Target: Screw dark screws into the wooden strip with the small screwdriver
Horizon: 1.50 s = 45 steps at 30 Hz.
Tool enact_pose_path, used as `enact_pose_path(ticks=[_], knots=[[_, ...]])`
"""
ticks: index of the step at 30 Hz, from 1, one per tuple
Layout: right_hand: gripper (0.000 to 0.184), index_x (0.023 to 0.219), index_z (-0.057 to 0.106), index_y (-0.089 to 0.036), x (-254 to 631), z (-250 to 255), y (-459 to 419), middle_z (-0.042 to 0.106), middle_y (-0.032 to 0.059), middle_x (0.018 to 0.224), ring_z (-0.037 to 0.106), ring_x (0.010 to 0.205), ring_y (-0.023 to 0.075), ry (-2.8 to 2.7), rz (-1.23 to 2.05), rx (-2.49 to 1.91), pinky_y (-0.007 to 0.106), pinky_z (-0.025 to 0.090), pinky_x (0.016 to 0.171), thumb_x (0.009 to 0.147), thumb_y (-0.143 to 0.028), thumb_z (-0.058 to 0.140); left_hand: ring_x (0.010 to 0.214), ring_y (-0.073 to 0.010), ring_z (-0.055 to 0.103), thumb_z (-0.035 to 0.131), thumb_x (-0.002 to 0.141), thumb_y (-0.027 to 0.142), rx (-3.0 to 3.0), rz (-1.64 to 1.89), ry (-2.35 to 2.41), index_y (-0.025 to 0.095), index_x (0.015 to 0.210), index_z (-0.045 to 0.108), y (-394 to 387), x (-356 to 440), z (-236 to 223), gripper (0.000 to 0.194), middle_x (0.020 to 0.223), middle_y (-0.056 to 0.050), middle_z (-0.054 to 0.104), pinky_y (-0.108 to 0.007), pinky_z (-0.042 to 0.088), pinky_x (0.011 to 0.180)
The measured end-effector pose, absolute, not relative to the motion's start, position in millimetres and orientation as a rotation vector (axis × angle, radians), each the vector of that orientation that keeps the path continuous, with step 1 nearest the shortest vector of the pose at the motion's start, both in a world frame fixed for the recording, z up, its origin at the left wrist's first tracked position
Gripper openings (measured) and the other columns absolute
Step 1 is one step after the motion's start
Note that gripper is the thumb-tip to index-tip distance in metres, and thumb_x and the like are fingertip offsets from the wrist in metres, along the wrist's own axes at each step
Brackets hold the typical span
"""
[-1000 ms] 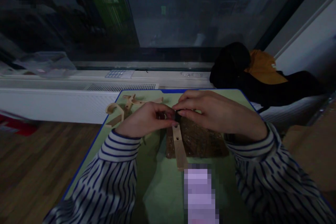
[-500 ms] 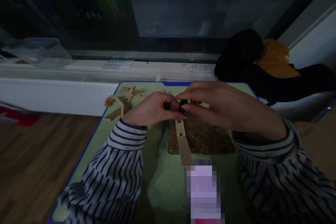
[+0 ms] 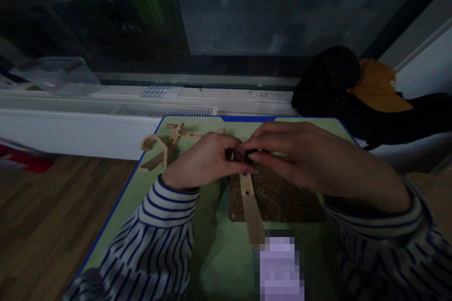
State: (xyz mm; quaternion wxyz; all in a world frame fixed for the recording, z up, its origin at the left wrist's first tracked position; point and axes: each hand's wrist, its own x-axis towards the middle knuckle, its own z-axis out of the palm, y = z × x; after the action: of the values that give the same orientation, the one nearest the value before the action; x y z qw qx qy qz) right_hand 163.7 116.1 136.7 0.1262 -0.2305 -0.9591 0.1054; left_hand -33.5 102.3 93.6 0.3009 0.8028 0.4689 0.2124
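Note:
Above a flat brown board [image 3: 282, 200], my two hands meet at the far end of a pale wooden strip [image 3: 252, 216] with two holes. My left hand [image 3: 208, 160] is closed, its thumb across the strip's far end and its fingers curled about a small dark curled piece [image 3: 240, 153]. From the other side, my right hand [image 3: 300, 150] pinches the same piece between thumb and fingers. Exactly what this piece is, I cannot make out. The near end of the strip overhangs the board's front edge. Fingers hide the far end.
Several curved wooden parts [image 3: 162, 146] lie at the table's back left. The green table [image 3: 212, 263] has a blue edge. A blurred-out lilac object [image 3: 281, 270] is at the front. Behind are a radiator [image 3: 70, 131], a window, a clear box [image 3: 63, 75] and a dark bag with an orange cap [image 3: 381, 84].
The view has shifted slightly. My fingers have turned the dark piece, so a brownish face now shows beside its black part. Both hands stay at the strip's far end.

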Motion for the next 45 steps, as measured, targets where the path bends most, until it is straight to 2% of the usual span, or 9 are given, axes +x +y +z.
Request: enact_pose_path(ticks=[3, 10, 23, 29, 35, 45], knots=[[0.021, 0.101, 0.06, -0.021, 163.6, 138.0, 116.0, 0.06, 0.0011, 0.095, 0.056, 0.085, 0.0136, -2.799, 0.343, -0.669, 0.026, 0.041, 0.076, 0.092, -0.026, 0.042, 0.061, -0.0123, 0.056, 0.068, 0.072, 0.038, 2.12, 0.58, 1.228, 0.015, 0.08, 0.067, 102.8, -35.0, 91.5, 0.024, 0.063, 0.003, 0.062, -0.022, 0.041, 0.057], [0.019, 0.103, 0.059, -0.022, 163.9, 137.8, 117.1, 0.059, -0.0013, 0.092, 0.055, 0.084, 0.0117, -2.79, 0.365, -0.66, 0.024, 0.039, 0.073, 0.091, -0.025, 0.044, 0.071, -0.0149, 0.06, 0.066, 0.075, 0.037, 2.058, 0.558, 1.164, 0.013, 0.084, 0.068, 104.3, -37.4, 87.8, 0.026, 0.072, -0.001, 0.067, -0.024, 0.044, 0.064], [0.014, 0.093, 0.059, -0.023, 165.0, 137.8, 116.7, 0.061, -0.0027, 0.094, 0.056, 0.081, 0.0119, -2.8, 0.354, -0.744, 0.026, 0.042, 0.072, 0.09, -0.026, 0.046, 0.065, -0.0123, 0.057, 0.065, 0.076, 0.034, 2.057, 0.545, 1.143, 0.014, 0.084, 0.069, 104.4, -36.4, 87.1, 0.021, 0.068, 0.001, 0.065, -0.022, 0.041, 0.06], [0.021, 0.105, 0.059, -0.023, 163.6, 134.6, 116.9, 0.062, -0.0012, 0.095, 0.057, 0.083, 0.0127, -2.786, 0.338, -0.751, 0.027, 0.043, 0.073, 0.092, -0.027, 0.043, 0.064, -0.0119, 0.056, 0.068, 0.073, 0.034, 2.073, 0.624, 1.203, 0.015, 0.077, 0.068, 103.5, -35.2, 91.9, 0.02, 0.064, 0.003, 0.063, -0.022, 0.04, 0.059], [0.027, 0.116, 0.054, -0.019, 159.2, 134.0, 117.9, 0.062, 0.001, 0.11, 0.056, 0.098, 0.0117, -2.725, 0.372, -0.607, 0.024, 0.04, 0.086, 0.091, -0.022, 0.044, 0.07, -0.0137, 0.06, 0.067, 0.075, 0.03, 2.037, 0.655, 1.166, 0.014, 0.075, 0.067, 104.9, -37.4, 87.3, 0.016, 0.073, 0.0, 0.068, -0.023, 0.043, 0.065], [0.021, 0.104, 0.062, -0.019, 160.4, 134.8, 116.4, 0.065, 0.0031, 0.096, 0.061, 0.079, 0.0139, -2.781, 0.322, -0.685, 0.026, 0.045, 0.069, 0.09, -0.02, 0.046, 0.068, -0.0141, 0.061, 0.066, 0.075, 0.032, 1.976, 0.597, 1.147, 0.012, 0.077, 0.069, 104.5, -37.9, 87.9, 0.021, 0.07, -0.002, 0.069, -0.023, 0.045, 0.063]])
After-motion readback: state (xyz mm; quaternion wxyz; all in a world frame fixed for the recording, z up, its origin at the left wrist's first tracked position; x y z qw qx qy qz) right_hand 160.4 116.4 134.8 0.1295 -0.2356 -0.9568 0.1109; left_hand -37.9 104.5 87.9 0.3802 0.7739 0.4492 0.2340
